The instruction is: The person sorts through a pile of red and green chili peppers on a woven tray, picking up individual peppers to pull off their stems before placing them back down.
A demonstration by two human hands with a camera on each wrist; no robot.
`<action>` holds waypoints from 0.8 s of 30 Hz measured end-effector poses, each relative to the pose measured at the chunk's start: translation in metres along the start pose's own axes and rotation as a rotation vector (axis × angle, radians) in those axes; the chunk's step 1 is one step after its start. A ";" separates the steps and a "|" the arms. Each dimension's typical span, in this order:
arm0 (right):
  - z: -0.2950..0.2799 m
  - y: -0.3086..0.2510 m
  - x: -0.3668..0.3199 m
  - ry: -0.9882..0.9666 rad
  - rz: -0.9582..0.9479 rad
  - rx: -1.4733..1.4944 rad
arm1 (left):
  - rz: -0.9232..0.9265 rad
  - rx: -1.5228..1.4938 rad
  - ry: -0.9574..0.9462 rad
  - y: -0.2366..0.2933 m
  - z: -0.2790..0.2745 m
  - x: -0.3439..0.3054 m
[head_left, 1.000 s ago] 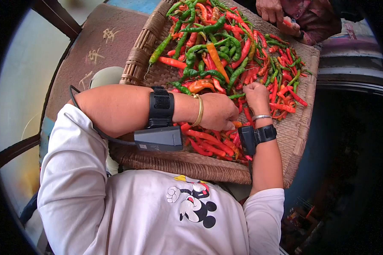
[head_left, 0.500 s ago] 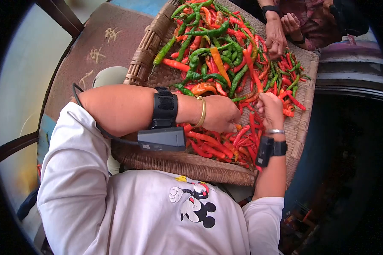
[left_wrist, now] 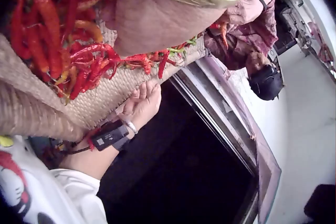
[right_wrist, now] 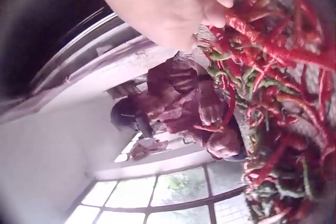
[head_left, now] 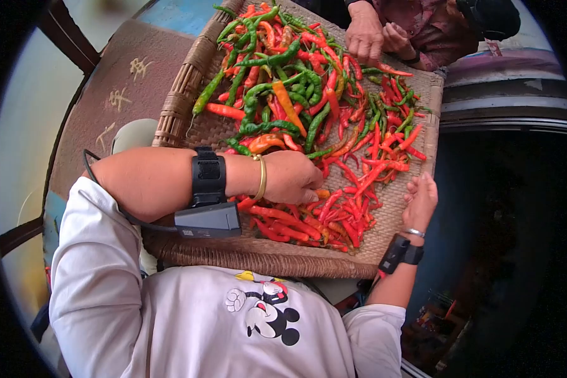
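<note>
Red, green and orange chili peppers (head_left: 283, 94) lie heaped in a shallow woven basket (head_left: 189, 88). My left hand (head_left: 290, 176), with a gold bangle, is low over the nearer red chilies (head_left: 302, 223). An orange chili (head_left: 322, 193) shows beside its fingertips; whether they pinch it I cannot tell. My right hand (head_left: 420, 201) is at the basket's right side, apart from the heap in the head view, its fingers loosely bent and empty. In the right wrist view, a long red chili (right_wrist: 278, 48) overlaps the fingertips of the right hand (right_wrist: 173, 8).
Across the basket, another person's hand (head_left: 364, 39) reaches over the far edge, near a red chili (head_left: 394, 70). A brown surface with pale markings (head_left: 132, 94) lies to the left. On the right is a dark area (head_left: 485, 208) beside a ledge (head_left: 504, 104).
My right hand has left the chilies, where it was at a long red one, and moved right and nearer me. My left hand stays in place. The other person's hand has shifted left.
</note>
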State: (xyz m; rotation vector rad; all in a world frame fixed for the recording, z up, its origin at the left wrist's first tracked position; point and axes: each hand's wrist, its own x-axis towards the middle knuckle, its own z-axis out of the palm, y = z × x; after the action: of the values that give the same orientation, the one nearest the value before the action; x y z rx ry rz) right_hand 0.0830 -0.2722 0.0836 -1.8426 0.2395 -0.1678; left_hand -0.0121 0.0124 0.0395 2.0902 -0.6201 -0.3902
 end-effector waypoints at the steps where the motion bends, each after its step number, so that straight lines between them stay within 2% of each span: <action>1: 0.000 0.008 0.002 0.013 -0.016 -0.084 | 0.001 0.002 0.006 0.001 -0.001 0.001; 3: -0.002 0.025 0.006 -0.029 -0.039 -0.200 | 0.047 0.016 0.047 0.000 0.000 -0.001; 5: 0.003 0.034 0.011 -0.193 -0.096 -0.308 | 0.047 0.007 0.039 -0.001 0.002 -0.002; 6: 0.012 0.034 0.005 -0.268 0.012 -0.306 | 0.057 0.001 0.036 -0.001 0.003 0.000; 10: 0.030 0.046 -0.002 -0.340 0.035 -0.413 | 0.045 -0.021 0.014 0.002 -0.001 0.000; 12: 0.045 0.034 -0.015 -0.298 -0.183 -1.008 | 0.024 0.059 -0.010 0.005 -0.003 -0.002; 13: 0.048 0.039 -0.018 -0.299 -0.166 -1.007 | 0.020 0.054 -0.024 0.004 -0.001 -0.003; 15: 0.050 0.048 -0.016 -0.200 -0.373 -1.194 | 0.044 -0.001 -0.054 0.002 -0.001 0.001; 17: 0.041 0.062 -0.003 -0.221 -0.366 -1.092 | 0.036 -0.024 -0.056 0.002 0.001 0.001; 19: 0.028 0.071 0.013 -0.319 -0.176 -0.751 | 0.096 0.021 -0.007 0.001 0.000 -0.002; 20: 0.023 0.069 0.017 -0.317 -0.066 -0.741 | 0.089 0.023 0.000 0.000 -0.001 -0.003; 21: 0.026 0.063 0.014 -0.319 -0.068 -0.743 | 0.071 0.034 -0.009 0.000 0.000 -0.002; 24: 0.041 0.041 -0.011 -0.308 -0.198 -1.031 | 0.028 0.035 -0.046 0.006 0.003 -0.002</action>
State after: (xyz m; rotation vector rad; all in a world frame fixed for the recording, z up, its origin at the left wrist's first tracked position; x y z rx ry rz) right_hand 0.0789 -0.2424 0.0326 -2.8790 -0.1116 0.1417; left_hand -0.0164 0.0087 0.0427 2.1090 -0.6872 -0.4156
